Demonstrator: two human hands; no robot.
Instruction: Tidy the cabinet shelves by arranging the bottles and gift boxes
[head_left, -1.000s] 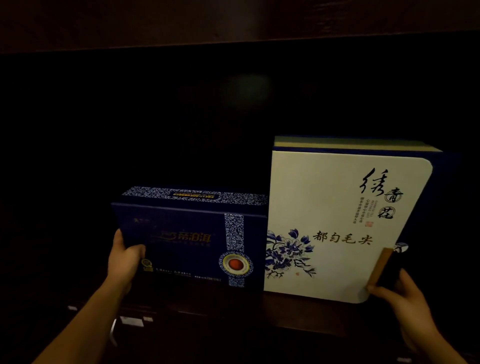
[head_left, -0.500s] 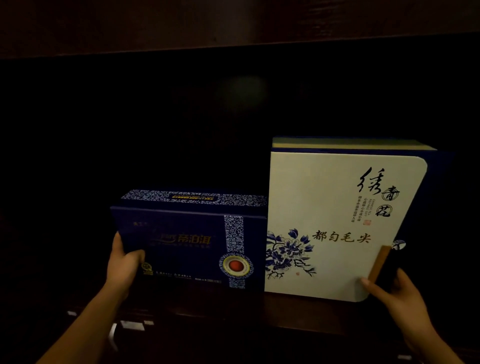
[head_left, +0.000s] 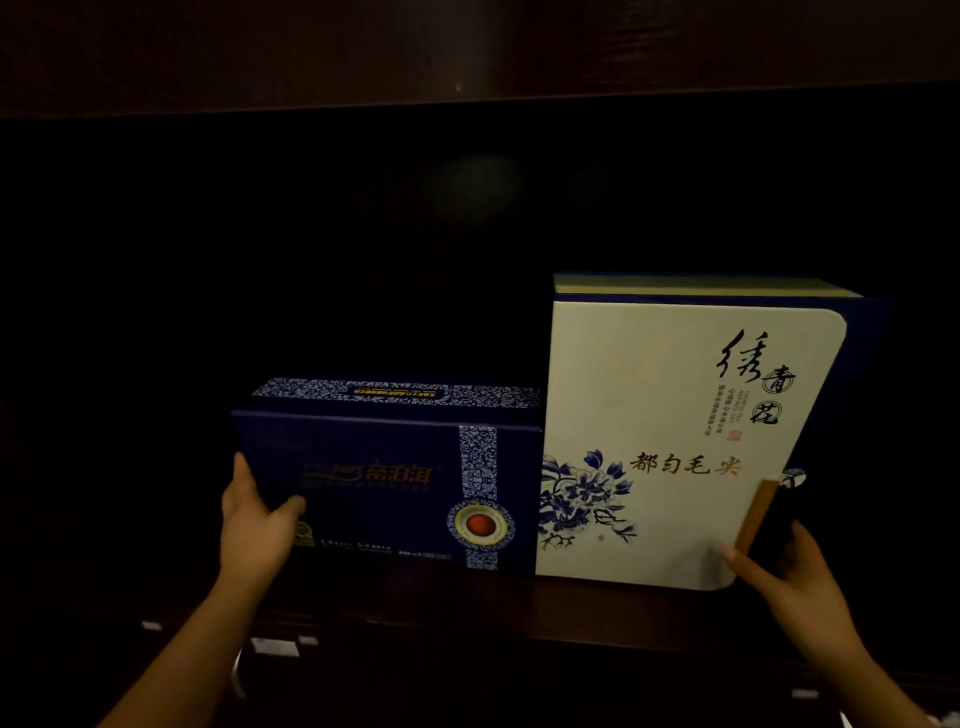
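Note:
Two gift boxes stand side by side, touching, on a dark wooden shelf (head_left: 597, 608). The lower one is a dark blue box (head_left: 384, 483) with a patterned band and a red round emblem. My left hand (head_left: 254, 525) grips its left edge, thumb on the front face. To its right stands a taller white box (head_left: 670, 431) with blue flowers and black calligraphy. My right hand (head_left: 784, 582) holds its lower right corner, by a brown strip-shaped clasp (head_left: 756, 517).
The cabinet interior behind and left of the boxes is very dark. A dark wooden board (head_left: 467, 47) runs across above. A few small pale tags (head_left: 275, 647) show on the front below the shelf.
Both boxes have shifted slightly, the white one a little leftward and upward in view. My hands keep the same holds on their outer edges.

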